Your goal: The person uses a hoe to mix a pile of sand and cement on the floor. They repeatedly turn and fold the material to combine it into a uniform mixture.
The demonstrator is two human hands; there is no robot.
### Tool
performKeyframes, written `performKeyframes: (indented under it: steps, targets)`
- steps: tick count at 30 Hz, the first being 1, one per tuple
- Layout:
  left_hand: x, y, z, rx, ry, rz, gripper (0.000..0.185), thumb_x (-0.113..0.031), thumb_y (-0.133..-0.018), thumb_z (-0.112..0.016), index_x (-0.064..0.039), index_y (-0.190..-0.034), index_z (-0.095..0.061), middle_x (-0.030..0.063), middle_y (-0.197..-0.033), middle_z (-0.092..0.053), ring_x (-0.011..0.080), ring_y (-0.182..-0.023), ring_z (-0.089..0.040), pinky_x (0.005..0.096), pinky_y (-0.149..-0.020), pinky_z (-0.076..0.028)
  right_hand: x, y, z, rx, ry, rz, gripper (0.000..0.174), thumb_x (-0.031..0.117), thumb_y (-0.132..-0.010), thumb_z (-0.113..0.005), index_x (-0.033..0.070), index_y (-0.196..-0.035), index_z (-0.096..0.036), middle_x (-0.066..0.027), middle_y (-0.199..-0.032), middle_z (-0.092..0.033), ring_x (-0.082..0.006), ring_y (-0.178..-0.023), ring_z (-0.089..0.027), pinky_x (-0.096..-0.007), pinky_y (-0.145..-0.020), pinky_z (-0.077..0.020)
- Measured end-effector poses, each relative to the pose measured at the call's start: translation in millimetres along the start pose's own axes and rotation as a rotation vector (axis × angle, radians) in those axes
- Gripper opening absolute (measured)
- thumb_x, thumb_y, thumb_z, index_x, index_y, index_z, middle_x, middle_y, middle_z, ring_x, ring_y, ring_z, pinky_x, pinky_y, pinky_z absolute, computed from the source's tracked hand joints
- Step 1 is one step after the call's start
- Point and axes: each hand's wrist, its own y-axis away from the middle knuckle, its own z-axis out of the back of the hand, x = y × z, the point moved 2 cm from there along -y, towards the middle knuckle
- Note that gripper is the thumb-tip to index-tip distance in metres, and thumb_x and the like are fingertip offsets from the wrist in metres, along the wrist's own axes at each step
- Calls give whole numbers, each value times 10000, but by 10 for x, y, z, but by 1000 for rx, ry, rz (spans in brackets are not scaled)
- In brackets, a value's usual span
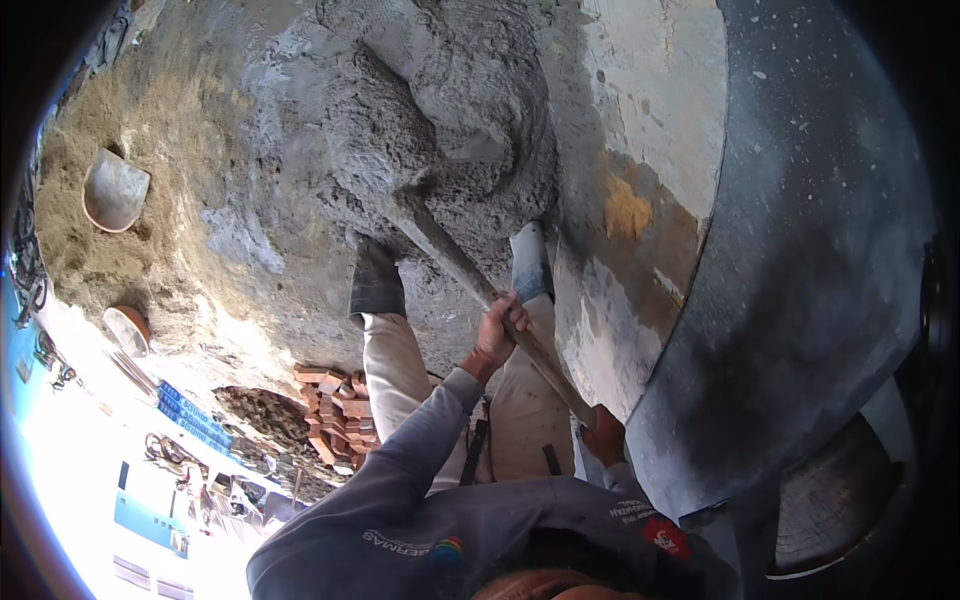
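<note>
A long wooden handle [457, 259] slants from lower right to upper left between my legs. My left hand [504, 328] grips it about midway, and my right hand [603, 435] is closed around its rear end. The tool's head is sunk in a heap of wet grey mortar [480, 82], so its shape is hidden. Furrows and ridges mark the mortar. My dark left boot [377, 277] and pale-and-grey right boot [532, 259] stand at the near edge of the heap, their toes partly covered by mortar or out of sight.
A grey wall [802, 225] rises close on the right. At left, a shallow pan [116, 191] rests on sand [67, 150], with another pan [127, 331] nearby. Stacked red bricks [341, 412] and blue packages [193, 417] bearing writing lie at lower left.
</note>
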Motion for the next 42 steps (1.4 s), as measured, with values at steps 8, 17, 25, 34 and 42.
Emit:
performKeyframes:
  steps: [8, 17, 25, 34, 42]
  targets:
    - [-1473, -1639, -122, -225, -76, -29, 329, -359, -1010, -719, -168, -843, -510, 17, -684, -493, 212, -627, -525, 408, -627, -511, 1219, -1578, 155, -58, 42, 37, 329, 223, -864, -771, 26, -1089, -636, -263, -985, -731, -485, -970, -701, -555, -847, -565]
    - [-4433, -1444, -437, -351, -443, -745, 288, -230, -1022, -721, -21, -864, -603, 84, -711, -598, 204, -557, -590, 356, -525, -567, 3444, -2912, 70, 36, -186, 458, 402, 241, -944, -740, -31, -1177, -556, -279, -950, -738, -454, -849, -748, -532, -777, -600]
    - [-2701, -1539, 395, -568, -606, -413, 276, -273, -1033, -698, -62, -891, -591, 60, -686, -590, 187, -546, -579, 377, -491, -528, 2327, -1945, -148, 149, -140, 303, 401, 274, -951, -752, -15, -1121, -531, -280, -932, -716, -476, -857, -727, -559, -767, -586]
    - [-476, -150, 309, -212, 156, 5, 248, -303, -1015, -705, -129, -966, -535, 28, -782, -505, 222, -745, -557, 440, -797, -515, 524, -666, 476, 139, 121, 122, 304, 174, -825, -790, 50, -1038, -612, -213, -968, -707, -440, -949, -703, -539, -805, -558]
    - [-2663, 645, 1552, -323, 240, -626, 284, -355, -1047, -678, -196, -897, -496, -55, -722, -422, 114, -636, -459, 350, -714, -505, 2671, -1523, -10, -21, 181, 779, 266, 66, -831, -695, 27, -1079, -609, -159, -917, -700, -374, -887, -729, -500, -742, -588]
